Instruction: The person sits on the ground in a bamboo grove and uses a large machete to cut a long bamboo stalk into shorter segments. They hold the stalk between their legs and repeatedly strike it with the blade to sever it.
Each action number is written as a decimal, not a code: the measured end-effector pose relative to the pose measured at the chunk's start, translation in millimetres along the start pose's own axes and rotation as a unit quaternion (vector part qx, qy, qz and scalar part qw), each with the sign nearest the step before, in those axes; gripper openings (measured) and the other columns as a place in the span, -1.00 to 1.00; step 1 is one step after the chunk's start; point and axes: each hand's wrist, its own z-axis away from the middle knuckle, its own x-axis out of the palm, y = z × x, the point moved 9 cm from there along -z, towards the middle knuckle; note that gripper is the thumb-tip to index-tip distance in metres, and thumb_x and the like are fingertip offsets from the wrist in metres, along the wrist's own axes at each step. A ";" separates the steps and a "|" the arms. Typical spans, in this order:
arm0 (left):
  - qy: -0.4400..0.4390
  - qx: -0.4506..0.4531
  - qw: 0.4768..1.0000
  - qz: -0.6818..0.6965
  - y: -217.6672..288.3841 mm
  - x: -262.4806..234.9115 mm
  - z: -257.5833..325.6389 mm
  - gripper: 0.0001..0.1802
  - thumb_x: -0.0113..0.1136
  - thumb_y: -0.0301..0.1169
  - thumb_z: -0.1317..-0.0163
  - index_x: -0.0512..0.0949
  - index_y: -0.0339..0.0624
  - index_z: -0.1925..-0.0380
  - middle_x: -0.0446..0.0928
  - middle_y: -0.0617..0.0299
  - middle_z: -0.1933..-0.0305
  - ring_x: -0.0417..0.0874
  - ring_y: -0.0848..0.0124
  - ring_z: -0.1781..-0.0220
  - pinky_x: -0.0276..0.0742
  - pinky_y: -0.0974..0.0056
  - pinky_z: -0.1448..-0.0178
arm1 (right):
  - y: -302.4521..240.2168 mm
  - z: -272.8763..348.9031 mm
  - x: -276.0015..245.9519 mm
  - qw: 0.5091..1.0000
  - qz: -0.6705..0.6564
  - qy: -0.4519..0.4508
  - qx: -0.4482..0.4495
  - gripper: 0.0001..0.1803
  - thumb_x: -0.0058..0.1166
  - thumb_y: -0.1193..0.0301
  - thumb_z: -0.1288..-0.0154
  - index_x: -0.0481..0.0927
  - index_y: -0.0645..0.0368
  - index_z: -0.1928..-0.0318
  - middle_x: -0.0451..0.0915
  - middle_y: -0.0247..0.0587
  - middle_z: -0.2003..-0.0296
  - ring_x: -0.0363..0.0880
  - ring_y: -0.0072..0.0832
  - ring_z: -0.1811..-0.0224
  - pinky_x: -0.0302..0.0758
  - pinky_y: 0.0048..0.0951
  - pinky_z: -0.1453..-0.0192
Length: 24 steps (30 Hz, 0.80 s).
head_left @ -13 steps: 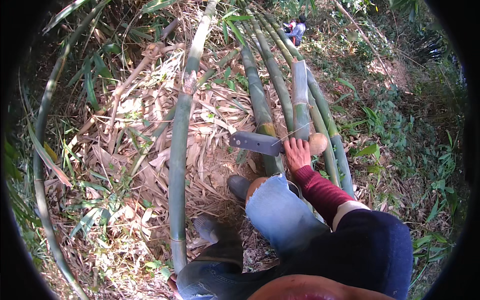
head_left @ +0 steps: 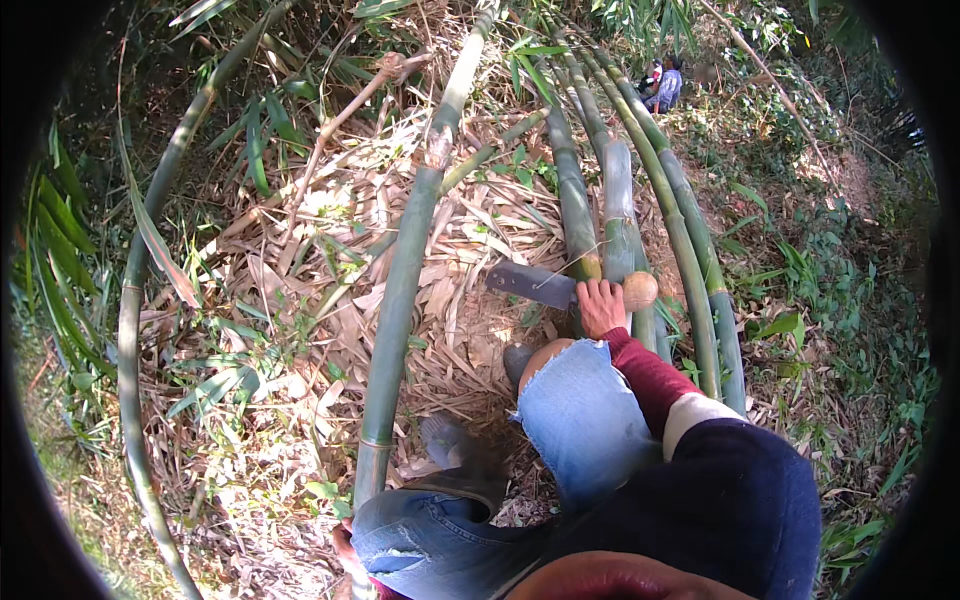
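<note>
The right hand [head_left: 602,307] has its grip closed around the handle of a machete [head_left: 533,284], whose dark blade points left across 1 green bamboo stem (a round wooden knob [head_left: 641,291] shows at the right of the fist). A bamboo length [head_left: 620,215] with a pale upper part extends just beyond that hand. The left hand [head_left: 345,543], partly hidden by the jeans [head_left: 420,535], is beside the lower end of a long bamboo pole [head_left: 397,300]; I cannot tell its grip. Dry leaves [head_left: 455,325] cover the ground
</note>
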 end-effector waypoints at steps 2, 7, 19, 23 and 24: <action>0.012 0.005 1.000 0.008 6.8 -2.3 -6.8 -0.51 -0.01 0.15 -0.54 0.62 -0.01 0.17 0.71 -0.04 0.31 0.74 0.05 0.29 0.57 -0.03 0.19 | -10.9 -6.6 12.6 1.000 -0.010 0.005 -0.006 -0.78 0.09 0.32 -0.29 0.53 0.01 0.07 0.49 -0.26 0.20 0.51 -0.26 0.03 0.36 -0.13 -0.11; 0.029 0.003 0.999 0.023 -1.9 -7.3 -6.1 -0.54 -0.02 0.07 -0.56 0.61 -0.07 0.12 0.70 -0.03 0.25 0.72 0.10 0.24 0.56 0.00 0.13 | -32.6 -13.7 44.1 0.999 -0.033 0.005 -0.001 -0.77 0.09 0.30 -0.30 0.53 0.00 0.05 0.52 -0.26 0.18 0.50 -0.26 0.02 0.34 -0.09 -0.08; 0.065 0.067 0.992 0.081 24.7 -8.2 -8.3 -0.60 -0.05 -0.13 -0.61 0.59 -0.24 0.00 0.66 -0.01 0.08 0.66 0.19 0.12 0.55 0.07 -0.03 | 39.3 17.7 36.3 0.856 -0.363 -0.207 0.304 -0.26 0.37 0.11 -0.17 0.48 0.32 -0.23 0.67 0.36 -0.07 0.67 0.16 -0.17 0.58 0.01 -0.27; 0.101 0.110 0.980 0.130 46.5 -21.7 -15.7 -0.62 -0.06 -0.20 -0.63 0.58 -0.29 -0.05 0.65 0.00 0.03 0.65 0.23 0.08 0.55 0.09 -0.08 | 53.7 23.3 2.1 0.800 -0.471 -0.139 0.345 -0.26 0.34 0.08 -0.15 0.54 0.41 -0.17 0.67 0.38 -0.06 0.67 0.14 -0.18 0.56 -0.04 -0.32; 0.112 0.126 0.973 0.155 54.3 -31.1 -17.2 -0.63 -0.07 -0.22 -0.64 0.58 -0.31 -0.06 0.65 0.00 0.02 0.64 0.23 0.07 0.55 0.10 -0.09 | 59.2 25.2 -10.1 0.792 -0.490 -0.119 0.344 -0.25 0.31 0.07 -0.16 0.53 0.40 -0.20 0.67 0.39 -0.05 0.67 0.16 -0.17 0.56 -0.03 -0.31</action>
